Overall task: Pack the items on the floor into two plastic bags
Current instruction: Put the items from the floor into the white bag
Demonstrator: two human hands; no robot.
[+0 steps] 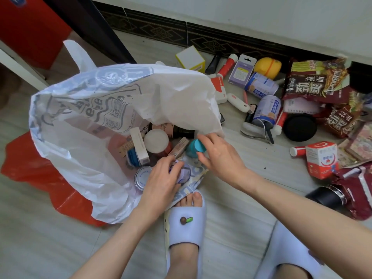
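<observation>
Reaching into the mouth of a white plastic bag (84,109) that lies open on the floor (237,222), both hands work among the things already packed. The left hand (161,184) curls its grip round a small purple and white packet (184,172) at the bag's near edge. The right hand (219,156) pinches a teal bottle (194,149) by its cap, with the bottle just inside the bag's opening.

Inside the bag sit a jar with a white lid (156,140), a slim white box (140,146), a dark bottle (177,130) lying on its side and a round tin (142,177) near the left hand. A red plastic bag (30,164) lies flat under the white one, showing at its left and lower edges.

Well apart to the right, near the wall, loose things are still spread on the floor: a white and yellow box (190,58), a yellow round container (266,66), two blue and white cans (261,85), dark red noodle packets (314,81), a round black lid (300,127) and a red and white carton (322,160). A black cup (326,198) lies at the right edge of the view.

A foot in a pale slipper (185,222) rests on the bag's near edge.
</observation>
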